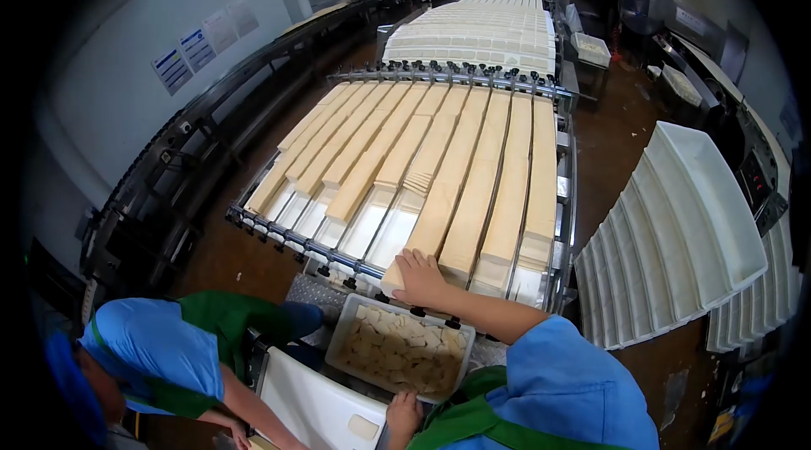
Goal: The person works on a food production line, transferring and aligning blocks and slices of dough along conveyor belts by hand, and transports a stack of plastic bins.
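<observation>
My right hand lies with its fingers spread over the near end of a long pale block, one of several lying side by side on a slatted metal conveyor. My left hand is low in the view, fingers curled, beside the near rim of a white bin; whatever it holds is hidden. Flat pale pieces fill the bin. To the left of that hand, one pale piece rests on a white surface.
A co-worker in blue and green leans in at the lower left, a hand by the white surface. Stacked white trays stand on the right. Beyond a row of black knobs, rows of pale pieces cover another conveyor.
</observation>
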Demonstrator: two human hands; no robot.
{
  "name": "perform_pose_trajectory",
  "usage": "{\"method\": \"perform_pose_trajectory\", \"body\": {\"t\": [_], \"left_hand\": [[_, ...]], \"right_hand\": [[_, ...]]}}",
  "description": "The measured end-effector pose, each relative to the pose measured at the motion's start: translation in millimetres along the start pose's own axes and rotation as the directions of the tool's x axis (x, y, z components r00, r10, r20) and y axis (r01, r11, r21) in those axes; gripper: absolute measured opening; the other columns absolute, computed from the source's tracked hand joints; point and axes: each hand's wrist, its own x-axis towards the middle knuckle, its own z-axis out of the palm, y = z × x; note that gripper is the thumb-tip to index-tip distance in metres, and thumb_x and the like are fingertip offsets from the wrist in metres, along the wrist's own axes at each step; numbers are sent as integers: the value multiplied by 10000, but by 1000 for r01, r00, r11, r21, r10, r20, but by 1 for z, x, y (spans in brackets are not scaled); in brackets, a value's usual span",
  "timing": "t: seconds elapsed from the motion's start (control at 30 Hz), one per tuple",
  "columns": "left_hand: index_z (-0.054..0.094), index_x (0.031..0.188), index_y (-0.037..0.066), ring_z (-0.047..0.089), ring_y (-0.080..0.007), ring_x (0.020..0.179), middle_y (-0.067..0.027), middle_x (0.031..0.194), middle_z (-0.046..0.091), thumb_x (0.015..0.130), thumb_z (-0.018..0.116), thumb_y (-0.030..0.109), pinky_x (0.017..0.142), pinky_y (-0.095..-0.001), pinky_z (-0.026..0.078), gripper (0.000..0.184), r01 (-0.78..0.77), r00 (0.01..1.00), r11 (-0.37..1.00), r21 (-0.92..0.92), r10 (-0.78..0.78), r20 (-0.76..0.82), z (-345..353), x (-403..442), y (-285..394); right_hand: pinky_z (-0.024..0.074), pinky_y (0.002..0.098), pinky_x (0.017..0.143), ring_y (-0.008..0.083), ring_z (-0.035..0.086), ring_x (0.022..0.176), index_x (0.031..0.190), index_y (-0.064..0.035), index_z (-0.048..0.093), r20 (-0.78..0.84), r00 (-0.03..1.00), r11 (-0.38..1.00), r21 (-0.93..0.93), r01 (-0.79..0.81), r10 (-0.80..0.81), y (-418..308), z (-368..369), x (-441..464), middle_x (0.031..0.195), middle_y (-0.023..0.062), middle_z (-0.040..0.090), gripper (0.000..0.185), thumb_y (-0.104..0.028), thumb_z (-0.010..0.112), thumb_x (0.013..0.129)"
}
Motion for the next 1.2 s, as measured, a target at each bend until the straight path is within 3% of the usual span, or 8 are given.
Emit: {"method": "perform_pose_trajectory", "body": {"t": [0.3,0.6,0.67,0.87,1.03,1.1,1.13,1.2], "left_hand": [[661,885,78,602,-293,827,-96,899,626,734,605,95,726,-397,496,162,19,985,999,-40,-25,-169,-2,-1,2],[655,860,67,598,-308,816,-110,873,623,739,596,86,720,-403,496,136,18,991,999,-31,-22,-135,3,-3,-5],[654,860,64,596,-308,801,-112,854,619,737,597,90,709,-406,493,138,-12,990,999,-38,6,-143,4,-4,-6],[654,862,81,589,-296,780,-99,827,608,712,602,75,688,-404,489,159,-10,986,998,-55,1,-165,6,-3,-6],[653,850,84,592,-291,784,-91,845,618,706,612,84,691,-398,491,150,-6,988,999,-51,-2,-154,12,-5,-11],[654,848,83,592,-291,786,-90,845,620,705,615,85,687,-397,489,149,-10,990,998,-57,2,-141,9,-2,-8],[654,848,83,592,-291,786,-90,845,620,705,615,85,687,-397,489,149,-14,991,998,-57,6,-132,9,-2,-8],[648,829,79,591,-293,776,-97,832,614,706,606,78,674,-403,488,131,9,992,998,-63,-17,-121,9,-2,-8]], "right_hand": [[202,573,1057,378,278,1337,1354,34,338,-66,998,984,-177,-14,3,-8,13,-7,1425,214,332,823,-429,664,757],[299,441,1062,388,388,1255,1323,63,356,-87,996,991,-128,-28,17,-7,17,-12,1312,261,437,790,-355,678,735],[334,470,1009,395,427,1172,1285,30,393,-106,994,981,193,34,-14,-3,20,-20,1238,235,468,735,-280,704,696],[371,449,972,402,466,1111,1303,26,372,-422,907,954,273,120,6,57,-49,-101,1186,245,483,778,-242,723,662],[348,433,987,372,463,1151,1308,4,396,-309,913,939,295,-174,266,141,-98,-167,1196,237,491,789,-269,724,645],[323,435,993,356,469,1154,1271,-8,441,21,969,949,198,-246,246,159,-112,-172,1193,220,507,777,-328,718,619],[323,435,993,356,469,1154,1271,-8,441,23,967,946,201,-255,255,163,-117,-166,1193,220,507,777,-328,718,619],[304,439,997,340,473,1163,1224,-12,478,400,862,947,-55,-315,310,167,-124,-152,1198,206,519,784,-417,704,592]]}}
